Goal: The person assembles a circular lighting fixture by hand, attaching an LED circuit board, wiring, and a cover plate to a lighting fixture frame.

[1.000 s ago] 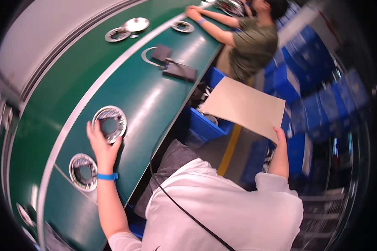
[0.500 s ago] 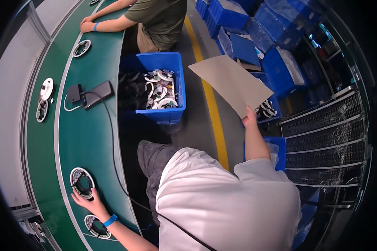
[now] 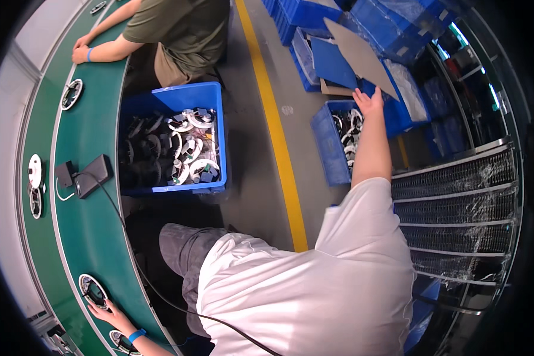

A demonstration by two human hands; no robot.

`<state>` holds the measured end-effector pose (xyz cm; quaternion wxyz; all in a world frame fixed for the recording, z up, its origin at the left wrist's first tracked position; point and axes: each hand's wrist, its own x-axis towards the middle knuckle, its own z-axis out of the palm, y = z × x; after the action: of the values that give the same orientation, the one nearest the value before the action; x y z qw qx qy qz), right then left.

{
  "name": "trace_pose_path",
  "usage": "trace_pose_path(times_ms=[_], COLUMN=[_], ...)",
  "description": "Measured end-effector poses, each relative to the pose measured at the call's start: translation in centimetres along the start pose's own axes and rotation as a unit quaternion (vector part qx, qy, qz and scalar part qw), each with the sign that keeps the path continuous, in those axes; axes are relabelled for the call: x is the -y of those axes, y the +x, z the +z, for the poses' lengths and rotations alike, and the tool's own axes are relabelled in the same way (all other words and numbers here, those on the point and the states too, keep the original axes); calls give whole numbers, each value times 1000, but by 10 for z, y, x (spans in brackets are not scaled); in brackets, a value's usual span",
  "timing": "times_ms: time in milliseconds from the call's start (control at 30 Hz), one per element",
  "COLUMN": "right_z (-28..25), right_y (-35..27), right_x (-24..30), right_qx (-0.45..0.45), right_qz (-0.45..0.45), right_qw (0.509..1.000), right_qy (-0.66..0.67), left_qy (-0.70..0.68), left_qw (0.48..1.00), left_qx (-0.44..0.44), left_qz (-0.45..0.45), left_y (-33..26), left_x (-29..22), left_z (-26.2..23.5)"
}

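My left hand (image 3: 111, 315) rests at the lower left on the green conveyor belt (image 3: 89, 231), its fingers touching a round ring-shaped part (image 3: 92, 290). A blue band circles that wrist. My right hand (image 3: 369, 101) reaches far out to the upper right and grips the edge of a flat grey cardboard sheet (image 3: 357, 54), held above a blue bin (image 3: 333, 142) that contains round parts.
A large blue bin (image 3: 175, 141) of black and white round parts stands beside the belt. A dark device with a cable (image 3: 92, 175) and more round parts (image 3: 72, 94) lie on the belt. Another person (image 3: 178, 29) sits at the top. A wire rack (image 3: 457, 213) stands on the right.
The view has swung from the belt toward the floor and bins. My right hand has carried the cardboard sheet farther away to the right. My left hand stays on the round part.
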<state>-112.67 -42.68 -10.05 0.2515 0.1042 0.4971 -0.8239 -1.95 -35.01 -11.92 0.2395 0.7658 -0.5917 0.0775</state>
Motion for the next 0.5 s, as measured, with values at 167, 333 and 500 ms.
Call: trace_pose_path(times_ms=[167,333,500], right_z=[-120,-345,-475], right_y=[20,-118,-269], right_x=[-150,-379,-495], right_qx=[-63,-20,86], right_qz=[151,366,447], right_qw=[985,835,695], right_qy=[-60,-410,-556], left_qy=[31,6,18], left_qw=[999,1000,999], left_qx=[-1,-10,-8], left_qz=[33,19,45], left_y=[0,0,10], left_x=[3,-18,-39], left_z=[8,13,-10])
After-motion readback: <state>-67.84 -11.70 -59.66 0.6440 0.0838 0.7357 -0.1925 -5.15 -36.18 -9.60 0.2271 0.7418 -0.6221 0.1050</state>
